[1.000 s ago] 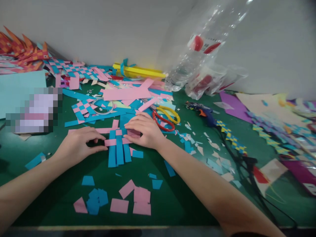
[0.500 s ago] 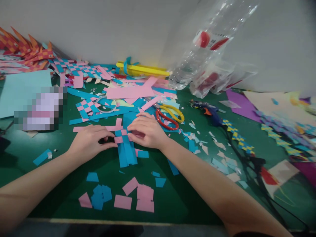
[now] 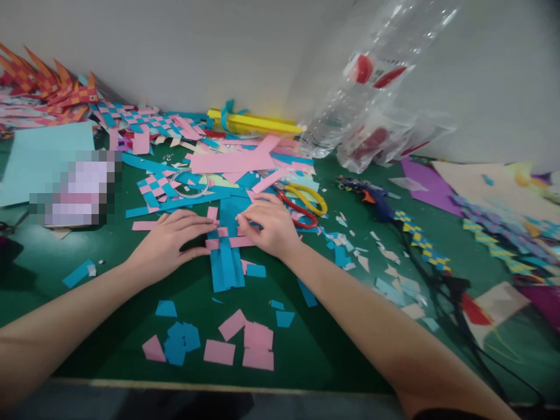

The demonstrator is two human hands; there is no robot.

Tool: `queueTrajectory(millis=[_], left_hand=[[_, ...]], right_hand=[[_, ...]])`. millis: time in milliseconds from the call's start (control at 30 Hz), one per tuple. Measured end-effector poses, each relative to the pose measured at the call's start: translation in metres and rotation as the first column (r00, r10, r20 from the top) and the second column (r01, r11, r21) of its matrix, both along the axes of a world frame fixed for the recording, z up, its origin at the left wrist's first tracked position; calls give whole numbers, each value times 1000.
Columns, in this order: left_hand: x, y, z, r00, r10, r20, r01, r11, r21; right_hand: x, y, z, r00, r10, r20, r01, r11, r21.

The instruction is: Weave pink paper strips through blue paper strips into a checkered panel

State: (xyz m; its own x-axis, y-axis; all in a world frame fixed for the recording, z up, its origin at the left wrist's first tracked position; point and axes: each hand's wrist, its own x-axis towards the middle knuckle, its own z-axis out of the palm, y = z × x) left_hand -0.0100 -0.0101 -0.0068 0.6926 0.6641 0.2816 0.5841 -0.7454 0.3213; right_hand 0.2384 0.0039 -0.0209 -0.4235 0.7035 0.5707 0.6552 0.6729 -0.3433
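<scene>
In front of me a small weave of blue and pink paper strips (image 3: 226, 265) lies on the green table, with long blue ends pointing towards me. My left hand (image 3: 172, 236) rests at its left edge, fingers stretched out and thumb apart, the tips touching the weave. At the right side is my right hand (image 3: 273, 227), its fingers curled in a pinch at a pink paper strip (image 3: 242, 241) that sticks out of the weave. The exact grip is partly hidden by the fingers. Just behind the right hand lie scissors (image 3: 308, 198) with red and yellow handles.
Blue and pink paper pieces (image 3: 219, 352) lie near the front edge. A roll of clear tape (image 3: 190, 195) sits among strips behind the hands. A blurred-out phone (image 3: 79, 192) is at left. A plastic bottle (image 3: 336, 111) leans against the wall; a dark blue glue gun (image 3: 380, 204) lies at right.
My right hand has drawn slightly right, away from the weave, and its fingers have curled in. My left fingers have stretched further over the weave's left edge.
</scene>
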Motion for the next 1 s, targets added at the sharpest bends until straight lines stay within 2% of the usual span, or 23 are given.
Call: queueTrajectory(millis=[300, 667, 767, 900, 1000], left_hand=[[-1, 1, -2, 999, -37, 1, 37, 999, 28], [0, -1, -1, 999, -40, -8, 40, 999, 35], [0, -3, 1, 999, -43, -1, 43, 997, 63], [-1, -7, 4, 994, -105, 9, 103, 987, 121], [0, -12, 6, 993, -116, -19, 117, 971, 208]], right_hand=[[-1, 2, 1, 978, 205, 36, -206, 979, 10], [-1, 2, 1, 967, 252, 39, -255, 964, 78], [-1, 3, 0, 967, 254, 33, -256, 962, 95], [-2, 3, 0, 975, 223, -7, -221, 968, 123], [-3, 2, 0, 960, 280, -24, -276, 956, 103]])
